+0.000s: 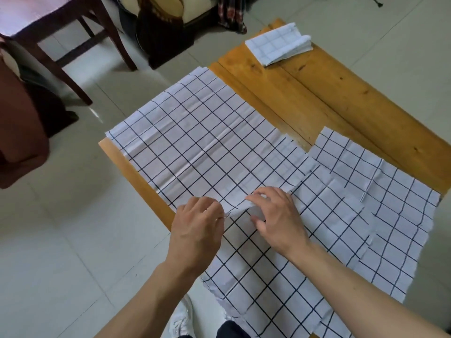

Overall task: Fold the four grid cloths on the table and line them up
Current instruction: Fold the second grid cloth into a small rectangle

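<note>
Both hands, left (199,222) and right (275,215), pinch the cloth's (200,142) near edge, its length stretching away across the table (317,93).

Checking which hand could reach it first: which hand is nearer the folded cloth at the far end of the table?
Right. The right hand lies nearer the folded cloth, almost straight below it in view; the left hand sits further left and slightly lower. Both are far from it.

The grid cloths (202,142) are thin, matt, creased woven fabric with frayed edges. The counter (329,93) is varnished knotty wood. The floor (61,240) is glossy tile.
</note>
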